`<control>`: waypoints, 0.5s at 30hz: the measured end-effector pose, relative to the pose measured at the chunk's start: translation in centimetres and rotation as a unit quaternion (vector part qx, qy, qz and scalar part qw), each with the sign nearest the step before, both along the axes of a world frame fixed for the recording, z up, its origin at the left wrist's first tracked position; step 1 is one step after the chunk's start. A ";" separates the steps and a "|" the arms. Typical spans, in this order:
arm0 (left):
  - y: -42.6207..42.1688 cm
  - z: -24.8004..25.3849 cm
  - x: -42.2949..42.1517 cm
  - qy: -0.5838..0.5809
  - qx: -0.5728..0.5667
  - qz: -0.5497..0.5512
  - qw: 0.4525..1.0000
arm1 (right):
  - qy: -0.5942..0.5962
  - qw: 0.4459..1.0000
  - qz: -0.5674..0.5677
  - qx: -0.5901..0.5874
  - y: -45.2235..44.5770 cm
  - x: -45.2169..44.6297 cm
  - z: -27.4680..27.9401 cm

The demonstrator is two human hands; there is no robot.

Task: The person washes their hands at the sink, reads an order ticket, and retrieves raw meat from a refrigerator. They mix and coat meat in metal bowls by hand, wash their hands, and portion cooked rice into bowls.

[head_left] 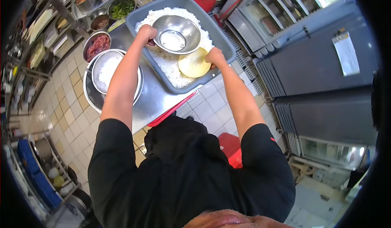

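My left hand (147,34) is closed on the near-left rim of a perforated metal colander (176,29), held over a large grey tub (134,17). White rice (171,65), by its look, lies spread in the tub. In my right hand (215,58) is the edge of a shallow yellow bowl (193,65), tilted down against the rice, just below the colander. The bowl's rim seems to touch or nearly touch the colander; I cannot tell which. My right fingertips are partly hidden behind the bowl's edge.
The tub stands on a steel table (157,101). Left of it are a white-filled strainer (106,71) over a larger colander and a bowl of raw meat (97,45). Pots and chopped greens (121,9) stand beyond. Grey refrigerators (313,57) line the right; a red bin (229,144) is below.
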State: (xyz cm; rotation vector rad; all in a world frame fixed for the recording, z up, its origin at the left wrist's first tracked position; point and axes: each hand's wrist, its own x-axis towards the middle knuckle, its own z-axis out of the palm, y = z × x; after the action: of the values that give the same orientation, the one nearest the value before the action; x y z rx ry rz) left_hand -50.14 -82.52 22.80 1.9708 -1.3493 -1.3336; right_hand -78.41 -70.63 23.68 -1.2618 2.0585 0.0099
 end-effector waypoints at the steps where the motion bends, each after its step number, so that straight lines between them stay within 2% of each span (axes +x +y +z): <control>1: 0.9 0.6 0.2 0.022 -0.008 0.042 0.999 | -0.065 0.997 -0.024 -0.019 -1.1 -0.6 -0.1; 3: 3.2 0.1 1.5 0.065 -0.067 0.099 0.991 | -0.194 0.977 -0.076 -0.049 -3.0 -2.5 -0.2; 4: 5.1 -0.4 2.0 0.084 -0.091 0.125 0.984 | -0.090 0.980 -0.009 -0.177 -3.7 -3.6 -0.1; 5: 7.6 -0.7 2.2 0.102 -0.113 0.150 0.977 | 0.012 0.952 0.055 -0.300 -3.9 -4.2 0.4; 7: 13.3 -1.0 -0.4 0.049 -0.176 0.235 0.955 | 0.023 0.865 0.109 -0.489 -2.8 -3.7 1.8; 8: 15.0 -2.3 -2.1 0.072 -0.279 0.282 0.915 | 0.055 0.840 0.176 -0.510 -2.5 -3.5 1.3; 9: 16.6 -3.4 -3.8 0.094 -0.378 0.322 0.863 | 0.070 0.835 0.219 -0.500 -1.9 -3.5 -0.3; 11: 17.8 -2.1 -5.7 0.126 -0.402 0.370 0.828 | 0.100 0.814 0.307 -0.483 -1.1 -2.8 -3.3; 12: 17.8 -2.2 -6.0 0.163 -0.406 0.390 0.810 | 0.080 0.848 0.257 -0.456 -0.5 -2.2 -4.2; 14: 17.7 -3.7 -6.0 0.230 -0.420 0.423 0.769 | 0.018 0.927 0.181 -0.327 -1.8 -2.9 -3.9; 15: 17.5 -4.5 -5.7 0.247 -0.411 0.420 0.770 | -0.011 0.955 0.141 -0.259 -2.5 -3.3 -3.4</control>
State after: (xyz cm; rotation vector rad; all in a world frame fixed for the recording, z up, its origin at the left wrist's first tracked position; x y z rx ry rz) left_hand -55.80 -65.00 18.34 1.1859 -0.4839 -0.5616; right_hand -81.74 -73.17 20.31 -1.8550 1.9054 -0.4365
